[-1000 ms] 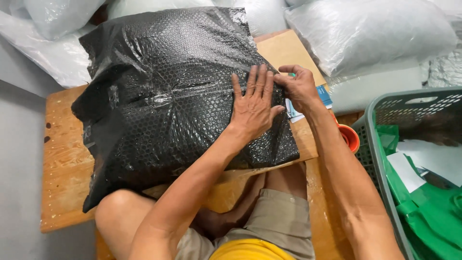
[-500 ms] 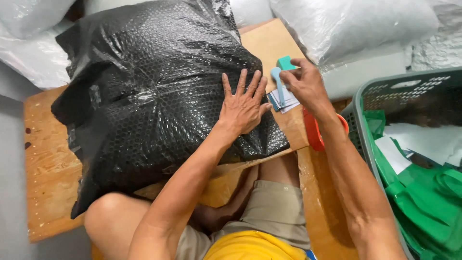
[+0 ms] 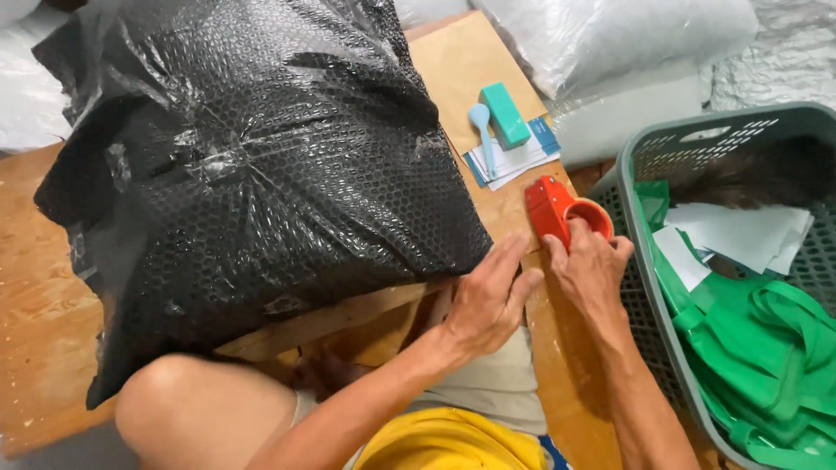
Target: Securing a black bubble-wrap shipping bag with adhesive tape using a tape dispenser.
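Right hand (image 3: 590, 265) curls over the red tape dispenser (image 3: 557, 209), fingers closed on its near side, at the right edge of the wooden surface (image 3: 39, 287). Left hand (image 3: 489, 296) lies open and flat, palm down, its fingertips at the near right corner of the parcel (image 3: 252, 174) and just beside the right hand; it holds nothing. That parcel, a big soft bundle in black bubble wrap, fills the middle of the surface and reaches to its far side. Clear tape already crosses the top where the folds meet near the centre, so the wrapping looks closed there; the near right corner under the fingers seems, as a judgement, the part not yet taped, though the wrap's edge at that spot is hard to make out. Far right of the parcel lie a teal box (image 3: 507, 115), a pale blue spoon (image 3: 482, 130) and some paper slips (image 3: 522, 157) on a brown envelope (image 3: 461, 65). To the right stands a grey basket (image 3: 723, 139) with green bags (image 3: 766, 348) and white sheets (image 3: 740, 235) inside. White padded bags (image 3: 627, 35) are heaped on the far side.
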